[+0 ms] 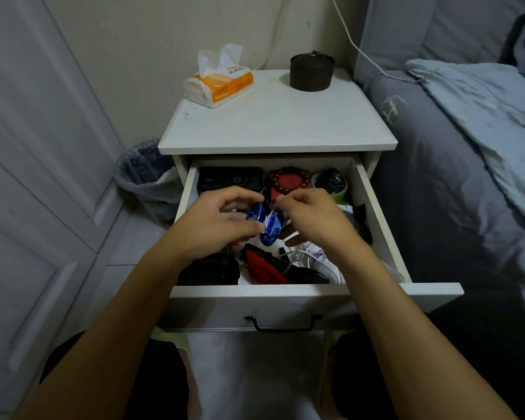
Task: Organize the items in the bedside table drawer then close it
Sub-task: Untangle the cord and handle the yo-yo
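Observation:
The white bedside table drawer point(376, 219) stands pulled out, full of items. Both hands hover over its middle. My left hand point(215, 221) pinches a shiny blue round case point(256, 212), and my right hand point(311, 218) grips a second blue round piece point(273, 230) close beside the first. At the back lie a black box point(231, 178), a red box with a brown bead bracelet point(288, 180) and a dark round object point(331, 180). In front lie a black pouch point(209, 269), a red and black item point(264, 268) and a white cable point(309, 257).
On the table top point(279, 122) stand an orange tissue pack point(220, 83) and a dark round container point(312, 72). A lined waste bin point(147, 174) sits at the left, a bed point(455, 165) at the right. The black drawer handle point(282, 324) faces me.

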Available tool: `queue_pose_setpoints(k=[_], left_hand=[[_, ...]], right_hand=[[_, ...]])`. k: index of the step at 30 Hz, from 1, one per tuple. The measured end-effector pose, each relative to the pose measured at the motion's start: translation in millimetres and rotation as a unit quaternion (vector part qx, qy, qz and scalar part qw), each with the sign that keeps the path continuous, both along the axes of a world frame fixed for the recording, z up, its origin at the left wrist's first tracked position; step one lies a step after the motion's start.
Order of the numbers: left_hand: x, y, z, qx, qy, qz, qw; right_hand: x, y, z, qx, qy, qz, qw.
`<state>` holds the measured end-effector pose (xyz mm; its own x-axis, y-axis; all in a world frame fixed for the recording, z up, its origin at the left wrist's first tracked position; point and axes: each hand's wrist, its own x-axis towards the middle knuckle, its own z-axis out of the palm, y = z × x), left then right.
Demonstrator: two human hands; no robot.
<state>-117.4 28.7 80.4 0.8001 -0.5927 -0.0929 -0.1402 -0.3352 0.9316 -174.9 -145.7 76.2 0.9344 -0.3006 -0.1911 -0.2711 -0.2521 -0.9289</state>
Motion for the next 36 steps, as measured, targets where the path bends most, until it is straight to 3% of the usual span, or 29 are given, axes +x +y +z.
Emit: queue_pose_setpoints(k=[3, 7, 16, 19, 22, 25, 31, 36], left_hand=[[1, -2, -2, 0.023, 0.004, 0.023, 0.999], [0, -3, -3, 0.005, -0.013, -0.001, 1.000], [-10, -8, -10, -0.031, -0.070, -0.038, 0.996], [-14, -13, -13, -0.009, -0.157, 0.028, 0.987], [-13, -15, -18, 0.027, -0.314, 0.065, 0.947], [-7, -11, -23, 0.036, -0.397, 0.053, 0.916], [-5, -8, -28, 0.038, -0.440, -0.009, 0.897], [2, -5, -34, 0.096, -0.463, -0.002, 0.881]], right_hand=[[-2, -2, 4, 0.069, 0.039, 0.005, 0.997], [-4, -1, 3, 0.062, 0.067, 0.016, 0.996], [-4, -5, 6, 0.176, 0.071, -0.037, 0.981], [-2, 1, 5, 0.215, 0.042, -0.063, 0.974], [1, 5, 5, 0.260, 0.026, -0.083, 0.962], [2, 5, 4, 0.250, 0.039, -0.073, 0.965], [-1, 7, 1, 0.194, 0.050, -0.063, 0.978], [-5, -3, 4, 0.190, 0.082, -0.076, 0.975]])
